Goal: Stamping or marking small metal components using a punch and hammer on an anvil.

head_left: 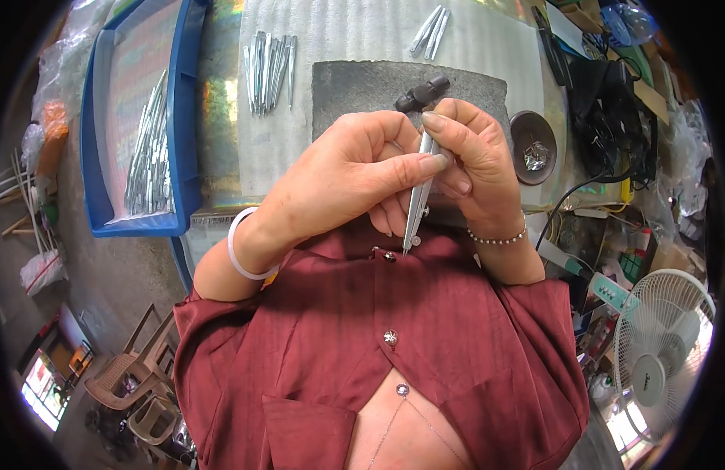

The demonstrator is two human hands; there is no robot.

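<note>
Between both hands, in front of my chest, is a silver metal drawing compass [416,205], its pointed end toward me. My left hand [355,153] is closed on it, the thumb pressed along its upper part. The fingers of my right hand [478,149] pinch its top end, thumb and forefinger together. Just beyond them a dark hammer head [423,94] rests on a grey slab [351,94]; its handle is mostly hidden by my hands. Right of the slab, a dark round bowl [521,124] holds small shiny metal parts.
At the left a blue tray [189,117] holds many slim silver compasses [151,160]. A bundle of similar pieces [268,74] lies on the white foam sheet [323,31], with several more [431,33] farther right. A black cable [562,205] and a white fan [664,352] are at the right.
</note>
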